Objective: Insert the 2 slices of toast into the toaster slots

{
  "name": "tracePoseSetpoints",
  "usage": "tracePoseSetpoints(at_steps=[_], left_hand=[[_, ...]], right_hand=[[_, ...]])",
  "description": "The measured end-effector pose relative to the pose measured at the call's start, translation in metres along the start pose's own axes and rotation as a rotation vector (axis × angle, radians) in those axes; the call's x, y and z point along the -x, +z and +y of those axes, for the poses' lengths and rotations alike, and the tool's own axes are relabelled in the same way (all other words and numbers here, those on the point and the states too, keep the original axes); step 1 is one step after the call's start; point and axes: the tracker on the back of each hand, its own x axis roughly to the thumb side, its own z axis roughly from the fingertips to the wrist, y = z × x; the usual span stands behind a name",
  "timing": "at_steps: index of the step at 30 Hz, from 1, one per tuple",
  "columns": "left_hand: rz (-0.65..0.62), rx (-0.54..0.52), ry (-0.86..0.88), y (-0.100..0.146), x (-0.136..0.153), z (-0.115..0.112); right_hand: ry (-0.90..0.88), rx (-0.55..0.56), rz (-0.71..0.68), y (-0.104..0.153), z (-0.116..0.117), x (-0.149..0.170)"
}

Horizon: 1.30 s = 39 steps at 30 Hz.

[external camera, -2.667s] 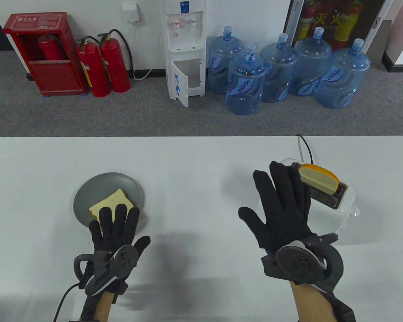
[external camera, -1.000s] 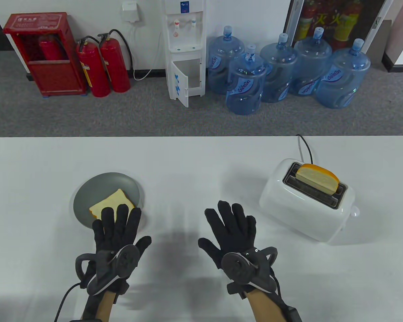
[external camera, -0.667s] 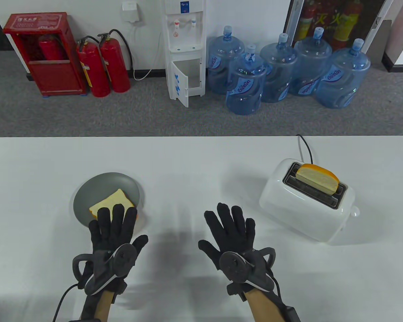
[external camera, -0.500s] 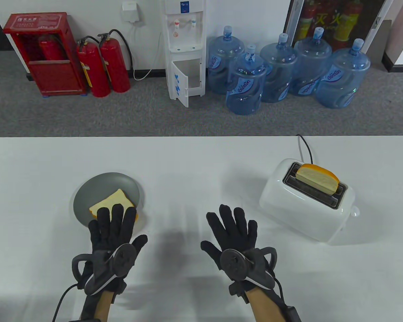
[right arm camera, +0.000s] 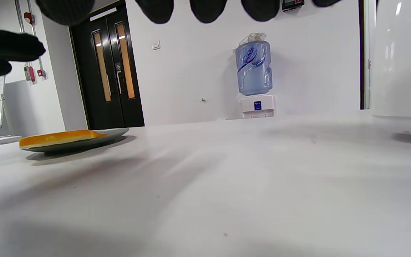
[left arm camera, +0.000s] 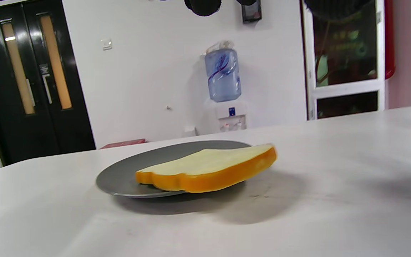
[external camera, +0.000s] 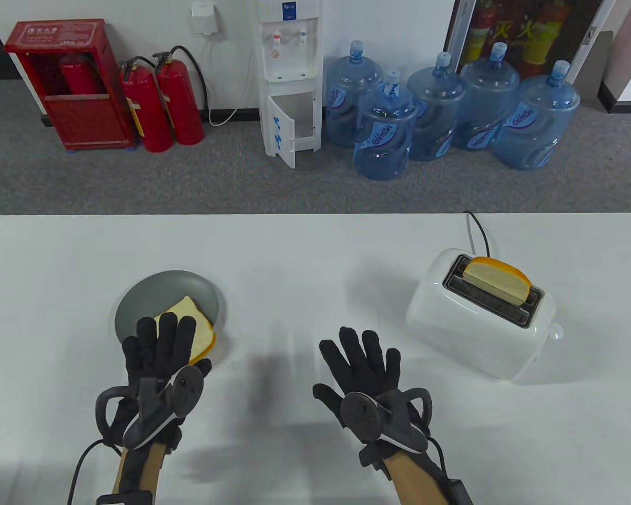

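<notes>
Our left hand point(external camera: 160, 350) flat-fingered over toast slice point(external camera: 202, 329) overhanging the grey plate point(external camera: 152, 294), our right hand point(external camera: 360, 363) spread, empty, second slice point(external camera: 497, 281) upright in toaster point(external camera: 473, 326).

Left hand point(external camera: 160, 350), right hand point(external camera: 363, 365): black knit gloves, dark grey round trackers with ring loops, black wrist cables.

text: "GainOn" | on: blue water bottles point(external camera: 384, 138) | other labels: too small to read
</notes>
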Motion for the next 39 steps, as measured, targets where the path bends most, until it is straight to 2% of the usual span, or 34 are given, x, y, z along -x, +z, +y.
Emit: tracePoseSetpoints(at_steps=[9,18,26,39], left_hand=[[0.012,0.216,-0.052,-0.033,0.004,-0.005],[0.028,0.399,-0.067,-0.055,0.005,-0.027],[0.025,0.446,-0.133,-0.057,0.0,-0.048],[0.019,0.441,-0.18,-0.059,-0.003,-0.052]], right_hand=[[0.01,0.001,-0.008,0.001,0.0,-0.001],[0.011,0.0,-0.009,0.0,0.0,-0.001],[0.01,-0.003,-0.006,0.0,0.0,-0.001],[0.015,0.004,-0.006,0.0,0.0,-0.001]])
